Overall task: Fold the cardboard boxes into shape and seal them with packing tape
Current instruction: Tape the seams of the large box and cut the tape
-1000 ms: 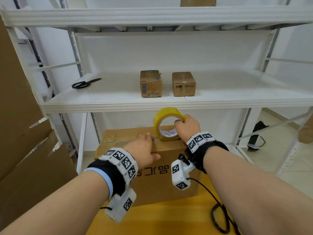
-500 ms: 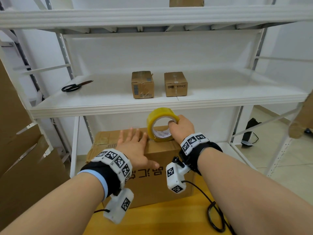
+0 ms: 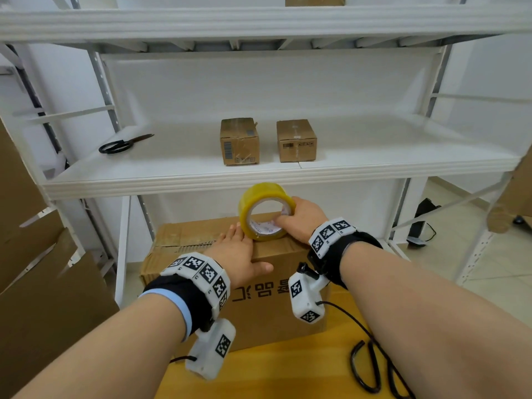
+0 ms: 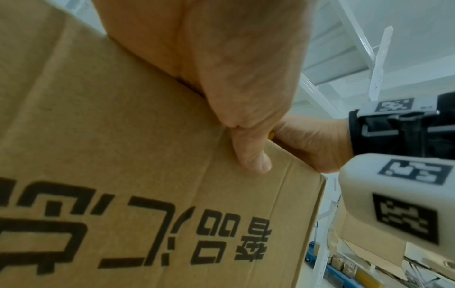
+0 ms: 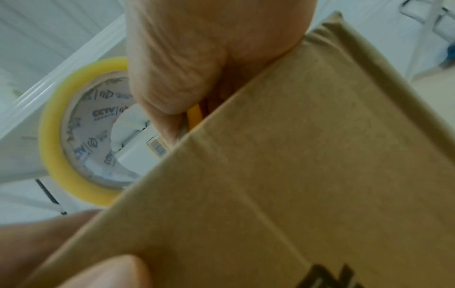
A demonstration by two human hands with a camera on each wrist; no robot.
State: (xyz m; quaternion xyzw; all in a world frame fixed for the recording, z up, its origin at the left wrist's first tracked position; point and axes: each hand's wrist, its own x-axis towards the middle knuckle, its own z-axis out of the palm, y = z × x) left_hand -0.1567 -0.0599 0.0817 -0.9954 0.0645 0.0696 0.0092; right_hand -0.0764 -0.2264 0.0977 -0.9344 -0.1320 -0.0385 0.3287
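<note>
At frame centre the box sits on the yellow table, left hand flat on its top, right hand gripping the tape upright on it

Before you stood a white shelf. On it lay black scissors at the left and two small boxes, one beside the other, near the middle, apart. Below, your yellow counter bore the big box and a black cable.
</note>
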